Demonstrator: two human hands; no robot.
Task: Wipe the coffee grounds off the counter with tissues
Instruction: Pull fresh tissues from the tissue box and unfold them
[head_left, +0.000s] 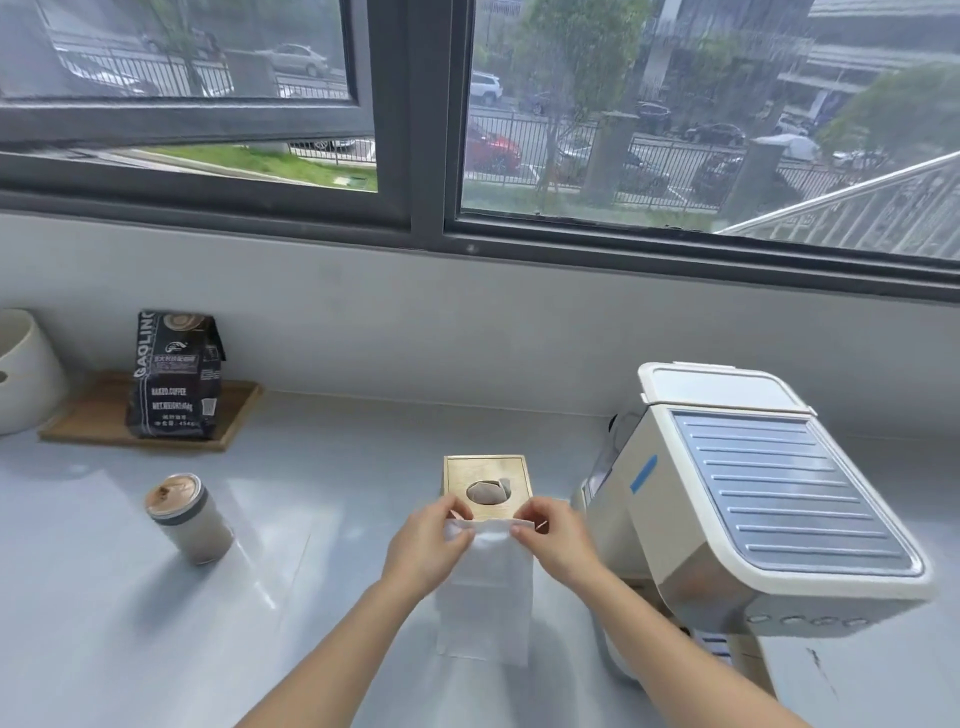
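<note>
Two bare forearms reach in from the bottom edge, one on each side. The left hand (426, 545) and the right hand (558, 540) meet above a pale grey tabletop (322, 597). Both hands pinch the top edge of one white tissue (485, 597): the fingers (460, 535) of the left hand hold its left corner, and those of the right hand hold its right corner. The tissue hangs down from the fingers as a flat, folded sheet. Whether its lower edge touches the tabletop cannot be told.

Just beyond the fingers stands one square tissue box (485, 486) with a wooden top and a round opening, in which a little tissue shows. To the right of the fingers, close by, stands one cream and silver coffee machine (753, 499) with a ribbed grey top plate. A thin dark streak (821, 670) marks the tabletop below it; what it is cannot be told.

Well to the left of the fingers stands one lidded cup (189, 517). Farther left and back, one black coffee bag (176, 374) stands upright on one wooden tray (234, 415). One white rounded vessel (26, 369) sits at the left edge, beside the tray. Beyond the back wall, two window panes (675, 130) show a street with parked cars.
</note>
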